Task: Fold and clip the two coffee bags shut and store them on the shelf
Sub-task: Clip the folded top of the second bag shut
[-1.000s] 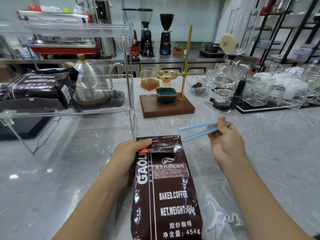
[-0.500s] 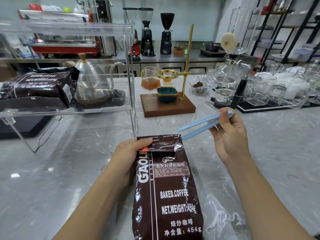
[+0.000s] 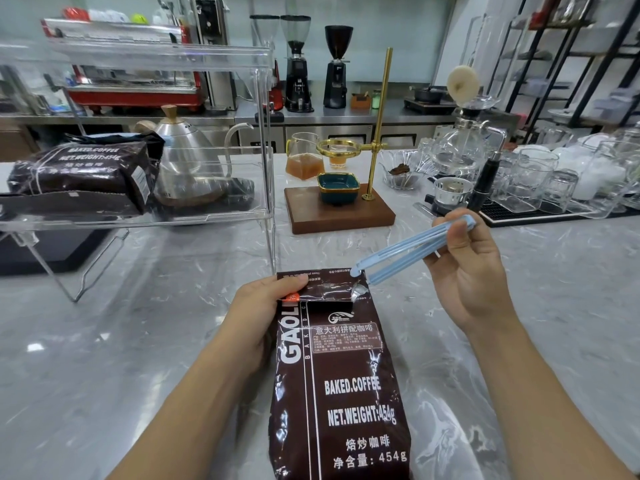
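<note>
A dark brown coffee bag (image 3: 346, 382) lies flat on the marble counter, its top folded over. My left hand (image 3: 263, 313) grips the folded top at its left corner, thumb on the flap. My right hand (image 3: 467, 271) pinches one end of a light blue bag clip (image 3: 408, 251), whose two arms are spread; its far tip touches the bag's upper right corner. A second coffee bag (image 3: 83, 171) lies on the lower level of the clear acrylic shelf (image 3: 266, 188) at the left.
A steel gooseneck kettle (image 3: 187, 161) shares the shelf. Behind the bag stand a wooden pour-over stand (image 3: 339, 209) with a brass pole, a teal dish and a glass jug. Glassware and a siphon brewer (image 3: 464, 147) crowd the right rear.
My right hand has brought the clip down and left, tilting it until its tip reaches the bag's top right corner. The left hand and bag stay put.
</note>
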